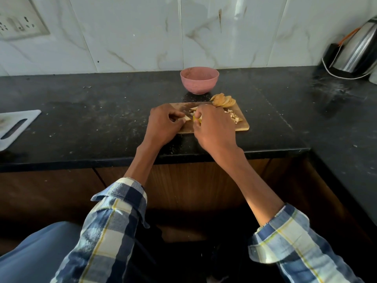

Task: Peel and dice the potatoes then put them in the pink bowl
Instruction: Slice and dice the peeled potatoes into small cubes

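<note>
On the wooden cutting board [241,124], the left hand [163,125] pinches a potato piece [186,118] to keep it steady. The right hand [212,127] curls round a yellow-handled knife [199,104] to cut. The pink bowl [199,79] waits just behind, on the surface [102,103], looking empty. Potato slices [223,100] and small diced bits [234,117] lie on the board's right side.

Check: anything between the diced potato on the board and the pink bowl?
Partly. The potato slices sit at the cutting board's far edge, between the diced pieces and the pink bowl. Lifted over them, nothing visible blocks.
</note>
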Tool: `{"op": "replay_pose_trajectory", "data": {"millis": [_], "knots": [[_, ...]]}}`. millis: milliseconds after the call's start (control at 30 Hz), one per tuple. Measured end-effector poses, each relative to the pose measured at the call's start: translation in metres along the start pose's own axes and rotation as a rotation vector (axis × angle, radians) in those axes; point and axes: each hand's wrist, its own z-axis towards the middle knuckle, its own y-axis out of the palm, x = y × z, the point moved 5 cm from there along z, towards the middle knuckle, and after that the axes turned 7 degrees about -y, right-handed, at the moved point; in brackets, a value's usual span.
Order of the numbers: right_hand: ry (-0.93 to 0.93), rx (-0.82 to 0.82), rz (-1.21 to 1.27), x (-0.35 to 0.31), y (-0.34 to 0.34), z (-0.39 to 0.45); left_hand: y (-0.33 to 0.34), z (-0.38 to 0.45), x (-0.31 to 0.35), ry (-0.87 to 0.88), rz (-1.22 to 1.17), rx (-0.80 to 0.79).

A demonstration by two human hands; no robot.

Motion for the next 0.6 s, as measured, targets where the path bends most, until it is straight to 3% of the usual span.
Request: {"op": "replay_pose_trajectory", "data": {"millis": [467,600], "knots": [[-0.006,-0.044,-0.056,0.003,-0.035,-0.03,0.001,-0.001,0.002,0.004,0.024,0.023],[0.019,0.024,-0.033,0.003,-0.04,-0.028,-0.001,-0.003,0.002,-0.01,-0.003,0.033]]}}
